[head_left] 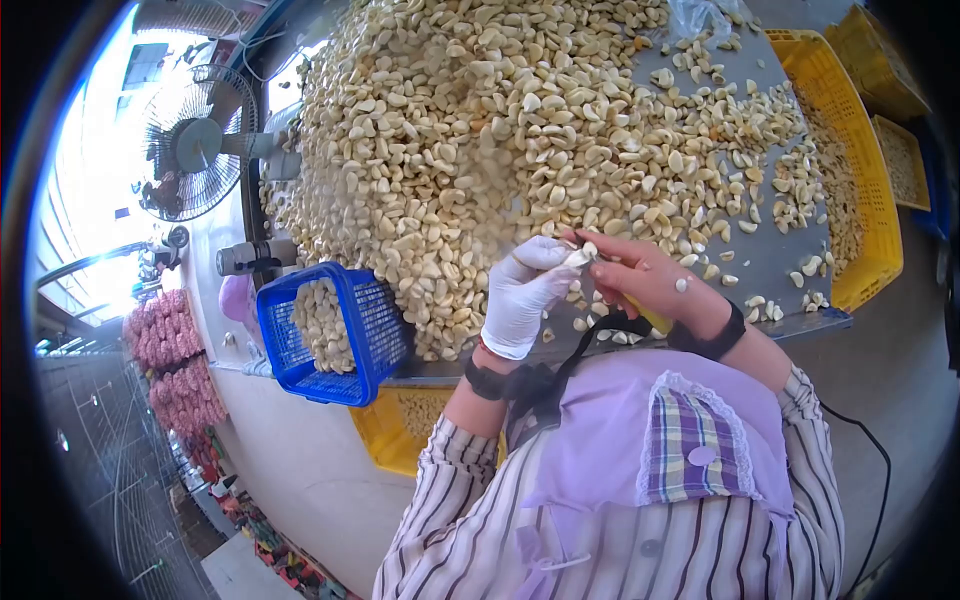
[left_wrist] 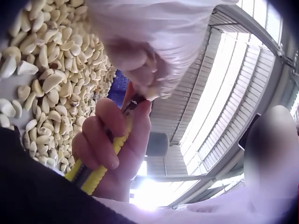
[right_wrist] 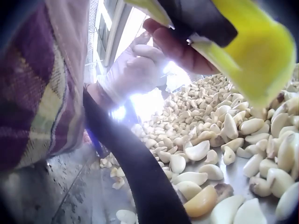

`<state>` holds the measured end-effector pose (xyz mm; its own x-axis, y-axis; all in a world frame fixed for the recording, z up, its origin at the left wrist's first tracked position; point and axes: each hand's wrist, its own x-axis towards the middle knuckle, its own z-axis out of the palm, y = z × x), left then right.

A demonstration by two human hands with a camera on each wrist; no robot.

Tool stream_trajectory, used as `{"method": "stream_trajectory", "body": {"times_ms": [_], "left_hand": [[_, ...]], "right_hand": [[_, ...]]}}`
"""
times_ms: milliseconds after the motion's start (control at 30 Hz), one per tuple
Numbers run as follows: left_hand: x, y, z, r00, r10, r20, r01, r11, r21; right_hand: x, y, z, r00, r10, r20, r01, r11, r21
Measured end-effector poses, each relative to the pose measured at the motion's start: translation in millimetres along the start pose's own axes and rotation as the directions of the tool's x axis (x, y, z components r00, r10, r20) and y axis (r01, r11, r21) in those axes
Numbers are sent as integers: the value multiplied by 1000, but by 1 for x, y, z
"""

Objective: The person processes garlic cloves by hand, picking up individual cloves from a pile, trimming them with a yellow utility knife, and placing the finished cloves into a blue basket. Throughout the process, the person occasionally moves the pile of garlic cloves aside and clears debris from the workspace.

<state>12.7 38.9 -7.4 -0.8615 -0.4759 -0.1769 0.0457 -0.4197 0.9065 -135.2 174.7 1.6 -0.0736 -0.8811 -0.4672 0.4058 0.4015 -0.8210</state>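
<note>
My left hand, in a thin white glove, pinches a garlic clove at its fingertips over the table's near edge. Bare and curled, my right hand grips a yellow utility knife. In the left wrist view the knife's dark tip meets the gloved fingertips, which hide most of the clove. The knife's yellow handle looms large and blurred in the right wrist view. Beyond both hands spreads a big heap of peeled garlic cloves, with loose cloves lying close under the right hand.
A blue basket, tilted and partly filled with cloves, stands left of my hands. Yellow crates hold cloves at the right, and another yellow crate sits below the table edge. A fan stands at the far left.
</note>
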Motion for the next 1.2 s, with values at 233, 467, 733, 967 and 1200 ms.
{"method": "stream_trajectory", "body": {"times_ms": [233, 467, 733, 967, 1200], "left_hand": [[6, 45, -29, 925, -27, -378, -244, 720, -650], [10, 17, -63, 994, -63, -91, 99, 125, 987], [5, 26, -56, 883, -419, -211, 415, 487, 769], [9, 75, -35, 687, -715, 131, 17, 196, 981], [21, -4, -60, 882, -442, -163, -10, -364, 932]], "right_hand": [[9, 19, -20, 968, -47, -248, 112, 961, 252], [8, 10, -20, 961, -9, -276, 98, 946, 310], [3, 7, -19, 952, -20, -306, 86, 975, 204], [8, 11, -17, 951, 23, -308, 34, 983, 180], [4, 7, -20, 953, 17, -301, 44, 980, 194]]}}
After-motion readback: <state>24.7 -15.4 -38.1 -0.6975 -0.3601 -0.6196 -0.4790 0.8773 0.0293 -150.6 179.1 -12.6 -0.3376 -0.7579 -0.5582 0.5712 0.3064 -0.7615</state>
